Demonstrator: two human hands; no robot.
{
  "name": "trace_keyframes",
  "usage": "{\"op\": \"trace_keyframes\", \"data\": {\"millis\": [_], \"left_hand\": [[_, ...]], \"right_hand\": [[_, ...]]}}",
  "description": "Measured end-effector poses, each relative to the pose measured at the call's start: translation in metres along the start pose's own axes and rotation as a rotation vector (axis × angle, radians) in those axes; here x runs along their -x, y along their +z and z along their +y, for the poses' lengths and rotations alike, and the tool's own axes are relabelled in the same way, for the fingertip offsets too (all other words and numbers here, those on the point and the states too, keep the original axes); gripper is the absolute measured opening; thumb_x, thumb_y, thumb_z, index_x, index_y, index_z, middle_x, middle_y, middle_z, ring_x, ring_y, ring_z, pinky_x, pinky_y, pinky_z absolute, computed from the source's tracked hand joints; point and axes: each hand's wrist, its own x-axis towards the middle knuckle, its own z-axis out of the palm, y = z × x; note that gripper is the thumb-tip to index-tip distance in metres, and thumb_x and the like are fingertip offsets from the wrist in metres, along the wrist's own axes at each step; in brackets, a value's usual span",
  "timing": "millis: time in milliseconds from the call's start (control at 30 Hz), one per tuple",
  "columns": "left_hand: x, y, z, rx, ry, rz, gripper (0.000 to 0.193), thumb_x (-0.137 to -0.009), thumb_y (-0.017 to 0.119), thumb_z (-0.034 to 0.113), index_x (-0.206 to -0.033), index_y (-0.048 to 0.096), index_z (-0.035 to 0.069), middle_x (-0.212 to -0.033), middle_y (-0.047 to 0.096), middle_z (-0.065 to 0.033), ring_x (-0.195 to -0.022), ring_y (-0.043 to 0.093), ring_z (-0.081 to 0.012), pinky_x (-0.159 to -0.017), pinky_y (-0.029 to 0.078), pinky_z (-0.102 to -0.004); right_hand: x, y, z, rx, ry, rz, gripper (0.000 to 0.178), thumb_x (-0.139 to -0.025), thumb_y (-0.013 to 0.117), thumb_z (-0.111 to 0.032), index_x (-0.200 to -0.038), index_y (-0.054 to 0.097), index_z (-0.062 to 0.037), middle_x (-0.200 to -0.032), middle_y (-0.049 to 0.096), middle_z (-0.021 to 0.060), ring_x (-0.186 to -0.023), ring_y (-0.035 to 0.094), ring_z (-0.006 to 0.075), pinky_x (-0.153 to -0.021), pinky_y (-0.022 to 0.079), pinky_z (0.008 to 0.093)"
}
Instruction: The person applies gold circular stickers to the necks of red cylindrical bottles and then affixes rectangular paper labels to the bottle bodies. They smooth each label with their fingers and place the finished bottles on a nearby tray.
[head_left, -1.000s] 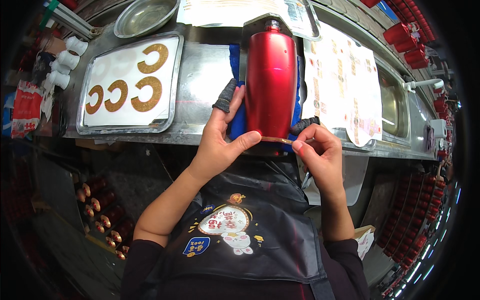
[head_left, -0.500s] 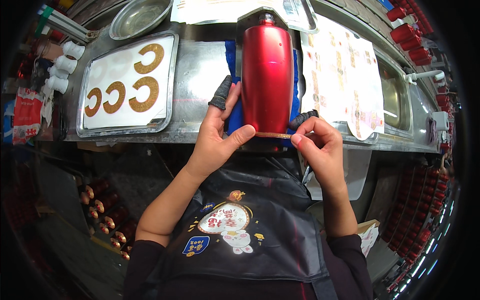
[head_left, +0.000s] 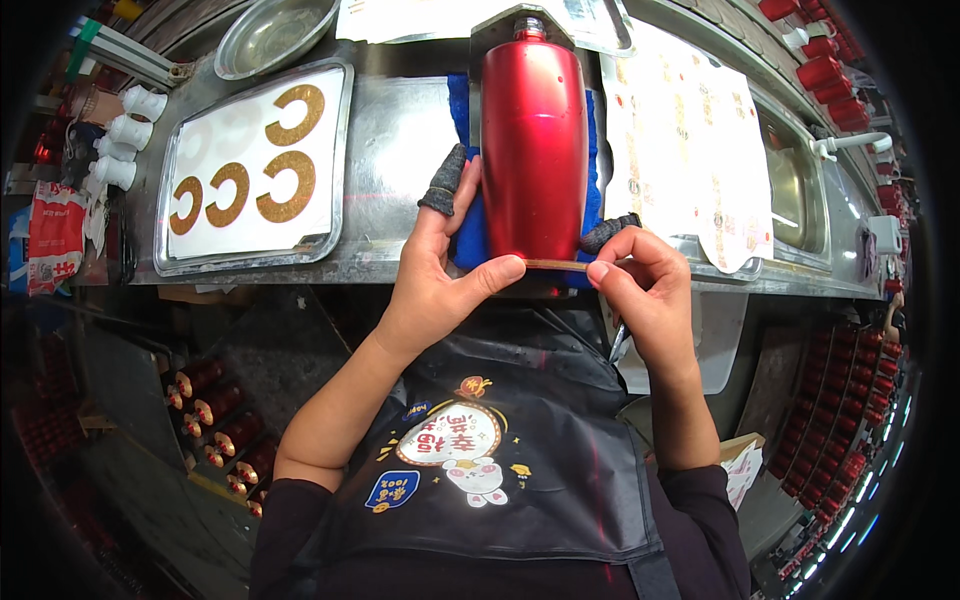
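Observation:
A glossy red bottle (head_left: pixel 535 170) with a bare threaded neck lies on a blue cloth (head_left: pixel 468 240), its base toward me. Along its base edge runs a thin gold strip (head_left: pixel 556 265). My left hand (head_left: pixel 430 270) steadies the bottle, fingers along its left side and thumb pressed on the strip's left end. Between thumb and finger, my right hand (head_left: pixel 645 290) pinches the strip's right end. A slim metallic tool (head_left: pixel 619 340) shows below my right palm; how it is held is hidden. Dark fabric covers sheathe a finger on each hand.
At left, a metal tray (head_left: pixel 345 150) carries a white sheet with several gold C-shaped pieces. A metal bowl (head_left: pixel 270 45) stands behind it. Printed sheets (head_left: pixel 690 150) lie at right, before a sink (head_left: pixel 795 200). Racks of red bottles (head_left: pixel 835 410) stand lower right, more lower left.
My left thumb has slid slightly right along the base edge. My right hand has shifted slightly right and up with the strip's end, and the strip looks straighter.

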Motion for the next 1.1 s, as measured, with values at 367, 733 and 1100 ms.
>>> {"op": "trace_keyframes", "data": {"millis": [367, 733, 1100], "left_hand": [[0.004, -0.001, -0.004, 0.131, -0.008, 0.014, 0.082, -0.096, 0.067, 0.005, -0.158, 0.015, -0.004, -0.166, 0.023, -0.0206, -0.151, 0.029, -0.0245, -0.122, 0.025, -0.0389], [0.007, 0.011, -0.006, 0.024, 0.045, 0.053, 0.085, -0.093, 0.075, 0.012, -0.157, 0.022, -0.005, -0.164, 0.027, -0.0225, -0.15, 0.032, -0.0269, -0.121, 0.029, -0.0393], [0.036, -0.019, -0.011, -1.043, 0.53, -0.079, 0.041, -0.087, 0.078, 0.026, -0.122, 0.071, 0.005, -0.162, 0.03, -0.0267, -0.149, 0.034, -0.0432, -0.117, 0.016, -0.0671]], "right_hand": [[0.003, 0.0, 0.003, 0.044, -0.042, 0.009, 0.009, -0.088, 0.07, -0.003, -0.083, 0.063, -0.0001, -0.082, 0.06, -0.0012, -0.065, 0.055, 0.0008, -0.057, 0.039, 0.0175], [0.005, 0.003, 0.014, 0.001, -0.088, 0.058, 0.011, -0.086, 0.071, -0.004, -0.08, 0.062, -0.0031, -0.075, 0.053, -0.0079, -0.062, 0.043, -0.0034, -0.055, 0.029, 0.0168], [0.009, 0.004, 0.02, 0.017, -0.119, 0.064, 0.012, -0.087, 0.072, -0.003, -0.081, 0.062, -0.0036, -0.076, 0.054, -0.0079, -0.063, 0.044, -0.0032, -0.056, 0.03, 0.0163]]}}
